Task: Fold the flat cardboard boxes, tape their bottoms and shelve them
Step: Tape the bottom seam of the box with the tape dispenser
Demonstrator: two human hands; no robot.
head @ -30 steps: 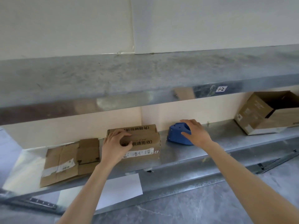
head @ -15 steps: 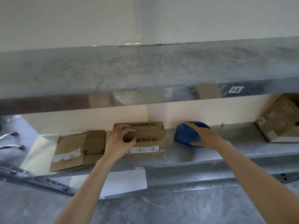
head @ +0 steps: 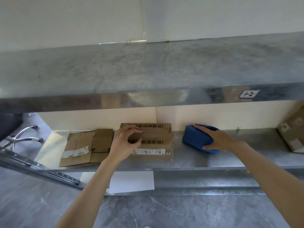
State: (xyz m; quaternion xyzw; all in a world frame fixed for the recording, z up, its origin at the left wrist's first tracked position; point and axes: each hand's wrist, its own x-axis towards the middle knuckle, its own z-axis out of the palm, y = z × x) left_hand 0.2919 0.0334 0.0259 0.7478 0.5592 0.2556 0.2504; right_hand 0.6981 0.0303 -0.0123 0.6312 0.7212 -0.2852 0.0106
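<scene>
Gripping the cardboard box (head: 153,145) with the left hand (head: 125,143) in the head view, fingers curled over its top, thumb pressed to the printed front face. Sits folded on the lower shelf (head: 230,155), back near the wall, just beside the flat cardboard sheet (head: 82,147) lying to its left. Clasping the blue tape dispenser (head: 195,137) with the right hand (head: 217,140), fingers draped over the top, thumb along the near side. Stands on the same shelf, right of the cardboard box and apart from it. Further right, cut by the frame edge, another brown box (head: 294,129). Overhead, an upper shelf (head: 148,68) bearing a small label (head: 249,93) on its front lip. Below the lower shelf, a white sheet (head: 131,181); at far left, chrome chair legs (head: 21,137) over grey floor.
</scene>
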